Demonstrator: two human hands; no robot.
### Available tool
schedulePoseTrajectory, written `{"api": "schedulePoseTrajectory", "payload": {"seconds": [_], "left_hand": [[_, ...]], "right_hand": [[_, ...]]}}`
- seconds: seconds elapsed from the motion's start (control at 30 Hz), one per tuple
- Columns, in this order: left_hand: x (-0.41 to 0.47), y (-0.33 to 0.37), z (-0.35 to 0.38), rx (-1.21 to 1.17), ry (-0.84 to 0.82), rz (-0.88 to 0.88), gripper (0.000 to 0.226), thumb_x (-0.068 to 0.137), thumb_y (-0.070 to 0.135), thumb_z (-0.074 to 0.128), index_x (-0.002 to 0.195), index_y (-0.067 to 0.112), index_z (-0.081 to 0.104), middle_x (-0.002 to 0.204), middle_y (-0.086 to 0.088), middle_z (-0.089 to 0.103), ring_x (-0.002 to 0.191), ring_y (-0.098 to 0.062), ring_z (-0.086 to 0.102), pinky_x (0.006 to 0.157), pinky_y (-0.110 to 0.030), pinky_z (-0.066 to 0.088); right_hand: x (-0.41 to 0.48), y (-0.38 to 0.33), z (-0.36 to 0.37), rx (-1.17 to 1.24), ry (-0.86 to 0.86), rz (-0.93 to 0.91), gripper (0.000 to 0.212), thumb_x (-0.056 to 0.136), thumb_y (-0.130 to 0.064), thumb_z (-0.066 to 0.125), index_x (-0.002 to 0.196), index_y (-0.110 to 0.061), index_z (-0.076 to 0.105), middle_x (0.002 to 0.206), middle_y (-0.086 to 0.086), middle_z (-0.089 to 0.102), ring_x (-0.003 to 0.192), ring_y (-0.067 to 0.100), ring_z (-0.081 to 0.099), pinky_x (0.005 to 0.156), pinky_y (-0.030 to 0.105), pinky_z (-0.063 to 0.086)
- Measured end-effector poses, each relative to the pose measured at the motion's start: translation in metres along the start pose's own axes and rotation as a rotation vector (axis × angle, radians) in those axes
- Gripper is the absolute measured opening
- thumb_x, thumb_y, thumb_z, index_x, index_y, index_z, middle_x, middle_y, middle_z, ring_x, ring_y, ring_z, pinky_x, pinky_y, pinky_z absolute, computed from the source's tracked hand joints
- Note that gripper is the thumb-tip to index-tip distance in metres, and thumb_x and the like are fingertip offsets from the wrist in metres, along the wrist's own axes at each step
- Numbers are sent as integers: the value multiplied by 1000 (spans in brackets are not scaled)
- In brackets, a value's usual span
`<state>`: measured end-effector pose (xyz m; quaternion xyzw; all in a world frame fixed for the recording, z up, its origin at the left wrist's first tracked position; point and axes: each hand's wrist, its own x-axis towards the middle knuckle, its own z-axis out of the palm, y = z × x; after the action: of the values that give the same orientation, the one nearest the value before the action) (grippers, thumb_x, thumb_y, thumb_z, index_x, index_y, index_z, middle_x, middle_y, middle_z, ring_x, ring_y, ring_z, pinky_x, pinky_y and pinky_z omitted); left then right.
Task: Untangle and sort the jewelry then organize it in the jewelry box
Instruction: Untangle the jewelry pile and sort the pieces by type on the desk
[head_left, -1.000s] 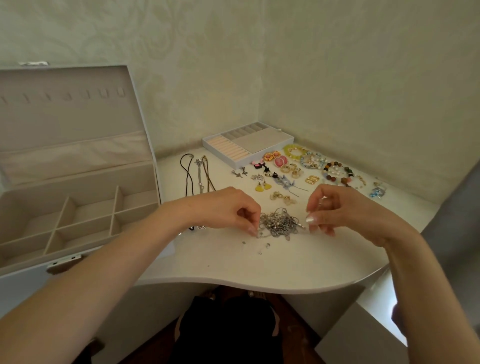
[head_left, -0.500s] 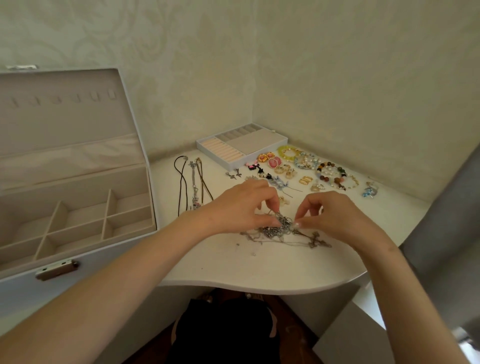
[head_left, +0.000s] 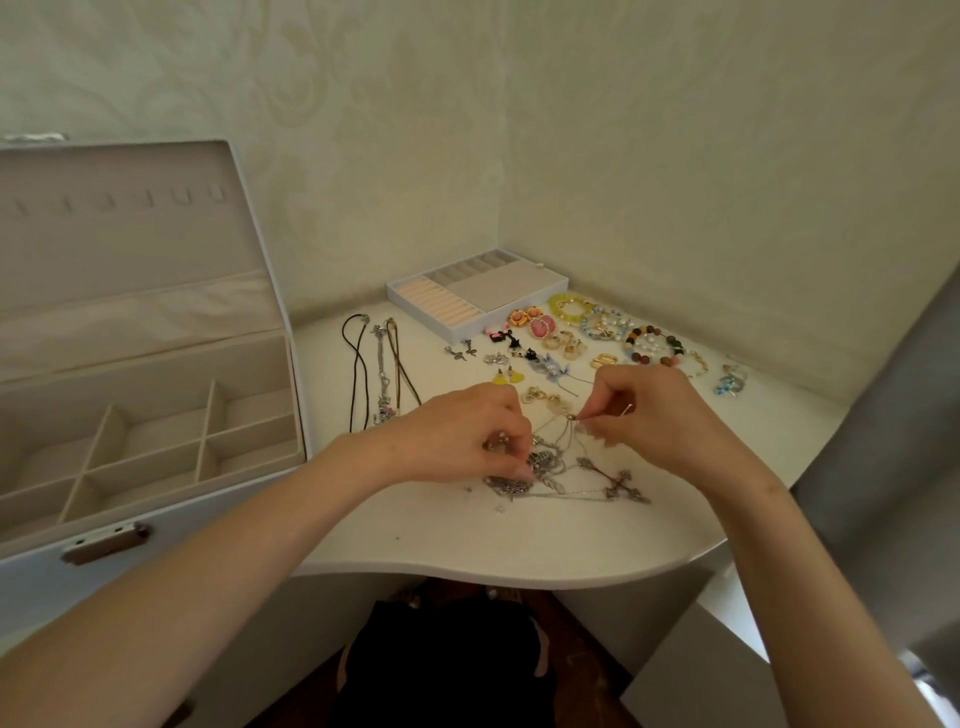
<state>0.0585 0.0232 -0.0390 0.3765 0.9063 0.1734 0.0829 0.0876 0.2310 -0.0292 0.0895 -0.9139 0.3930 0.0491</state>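
A tangle of silver chains (head_left: 540, 470) lies on the white table (head_left: 519, 540) between my hands, with a cross pendant (head_left: 618, 486) spread out to its right. My left hand (head_left: 457, 436) pinches the left side of the tangle and holds it down. My right hand (head_left: 660, 410) pinches one thin chain end near a small clasp and holds it raised above the pile. The open white jewelry box (head_left: 156, 415) with empty compartments stands at the left. Its removable ring tray (head_left: 475, 299) sits at the back.
Three cord and chain necklaces (head_left: 379, 369) lie straight beside the box. Sorted earrings (head_left: 540, 332) and bead bracelets (head_left: 649, 343) are laid out behind my hands. Walls close the corner behind and to the right. A grey curtain (head_left: 893, 467) hangs at the right.
The tangle has been pulled apart and spread, so the cross pendant now lies clear at the right. My right hand has drawn one chain end up and away.
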Motion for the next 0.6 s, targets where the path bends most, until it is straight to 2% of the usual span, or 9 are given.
{"api": "schedulePoseTrajectory", "payload": {"seconds": [0.1,0.2,0.27,0.4,0.5,0.6], "left_hand": [[2,2,0,-97,137,-16,14,83,43,64,82,32,56,97,14,46,86,-3,49,78,-26,43],[10,8,2,-180,279,-70,18,87,31,64,98,22,53,104,11,55,79,-3,53,76,-26,44],[14,12,1,-331,316,-116,22,88,23,64,104,21,49,103,11,59,78,-5,55,75,-23,45],[16,14,-6,-680,302,-101,10,89,5,60,96,13,58,87,-2,71,76,-2,64,70,-16,47],[13,16,-9,-732,276,-84,11,90,1,57,93,12,62,78,0,72,68,1,61,62,-12,43],[11,19,-13,-758,250,-111,10,91,5,58,98,8,64,75,0,70,59,2,55,58,-9,41]], "right_hand": [[1,-1,-2,129,40,-36,19,71,7,75,65,-10,70,67,4,69,63,16,67,68,26,57],[0,-2,-3,168,50,-107,25,70,10,75,67,-14,73,71,1,70,67,14,67,75,34,57],[-2,-3,-4,170,64,-169,29,71,12,73,67,-16,74,72,0,69,67,13,67,74,33,56],[-4,-5,-7,173,150,-230,30,72,16,70,66,-14,72,67,0,65,60,13,65,64,26,56],[-4,-5,-6,192,186,-183,40,71,18,70,65,-21,64,61,-2,63,57,13,64,60,22,54],[-5,-8,-4,193,200,-177,41,72,15,71,74,-25,63,60,-2,62,57,15,63,62,25,55]]}}
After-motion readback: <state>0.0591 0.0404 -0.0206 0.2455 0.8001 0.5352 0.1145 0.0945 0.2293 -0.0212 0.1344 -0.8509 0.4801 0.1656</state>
